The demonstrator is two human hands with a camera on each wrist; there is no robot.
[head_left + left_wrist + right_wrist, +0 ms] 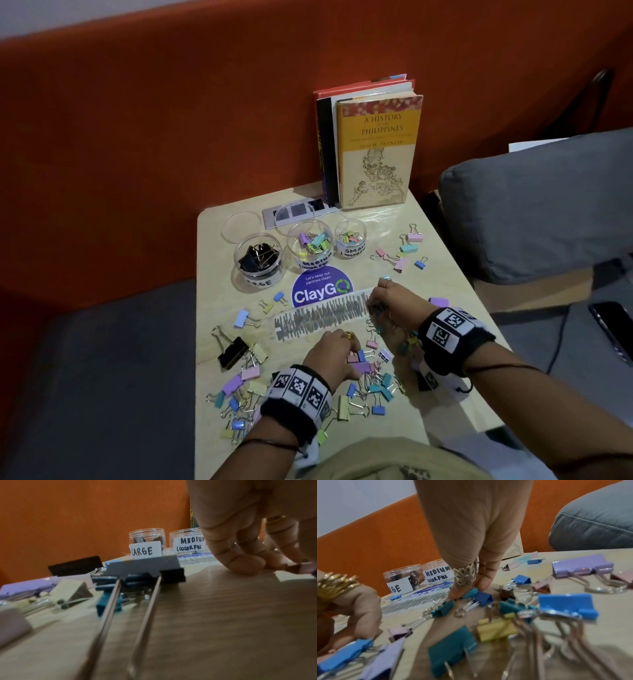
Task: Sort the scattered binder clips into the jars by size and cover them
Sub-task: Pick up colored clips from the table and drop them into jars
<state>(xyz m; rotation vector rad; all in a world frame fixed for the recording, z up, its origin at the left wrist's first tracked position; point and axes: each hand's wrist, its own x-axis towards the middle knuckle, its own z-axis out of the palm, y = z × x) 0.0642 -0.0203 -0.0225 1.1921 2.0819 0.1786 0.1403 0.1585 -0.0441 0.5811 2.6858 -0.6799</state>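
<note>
Three clear, uncovered jars stand at the back: LARGE (257,262) with black clips, MEDIUM (310,245) and SMALL (350,237) with pastel ones. Coloured binder clips (373,387) lie scattered over the near table. My right hand (469,591) reaches down near the sticker and pinches a small teal clip (471,593) that touches a blue one (485,597). My left hand (354,358), wearing a gold ring, has its fingers curled down onto a small cluster of pink and blue clips (358,356). In the left wrist view its fingertips (248,563) meet the table and pinch a small clip (295,567).
Jar lids (239,222) lie behind the jars. Books (376,150) stand against the orange wall. A large black clip (233,351) sits at the left edge, and more clips (404,251) lie at the back right. A round ClayGo sticker (322,287) and a scribbled strip mark the table's middle. A grey cushion (548,205) lies right.
</note>
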